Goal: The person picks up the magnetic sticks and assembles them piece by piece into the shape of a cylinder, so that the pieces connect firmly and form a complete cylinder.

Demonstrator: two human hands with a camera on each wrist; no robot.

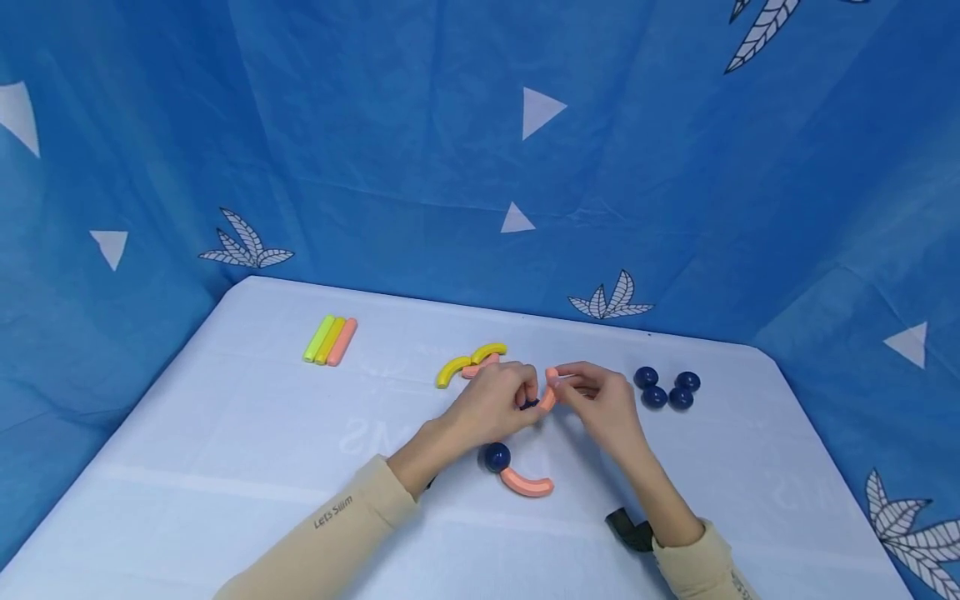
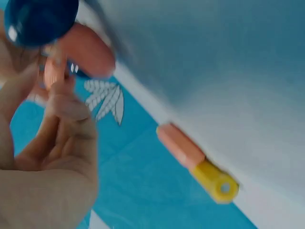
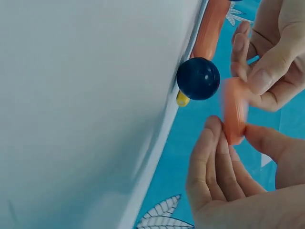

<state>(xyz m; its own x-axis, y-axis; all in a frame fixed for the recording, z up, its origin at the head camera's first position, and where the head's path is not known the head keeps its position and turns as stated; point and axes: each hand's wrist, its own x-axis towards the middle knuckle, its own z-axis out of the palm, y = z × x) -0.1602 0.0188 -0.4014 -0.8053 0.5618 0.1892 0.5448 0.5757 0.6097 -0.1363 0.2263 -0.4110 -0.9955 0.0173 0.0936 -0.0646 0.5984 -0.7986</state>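
Both hands meet over the middle of the white table, pinching a curved salmon-pink stick (image 1: 550,390) between them. My left hand (image 1: 491,400) has its thumb and fingers on one end, seen also in the right wrist view, where the stick (image 3: 235,112) is slightly blurred. My right hand (image 1: 603,408) pinches the other end between thumb and fingertips. A dark blue ball (image 1: 529,405) shows partly behind the left hand. Nearer the body, another dark blue ball (image 1: 497,457) touches the end of a second curved pink stick (image 1: 528,483).
Beyond the left hand lie two curved yellow sticks (image 1: 452,371) and a straight pink stick (image 1: 478,368). Several dark blue balls (image 1: 654,397) sit right of the right hand. Green, yellow and pink sticks (image 1: 330,340) lie side by side at the far left. A blue curtain (image 1: 420,167) surrounds the table.
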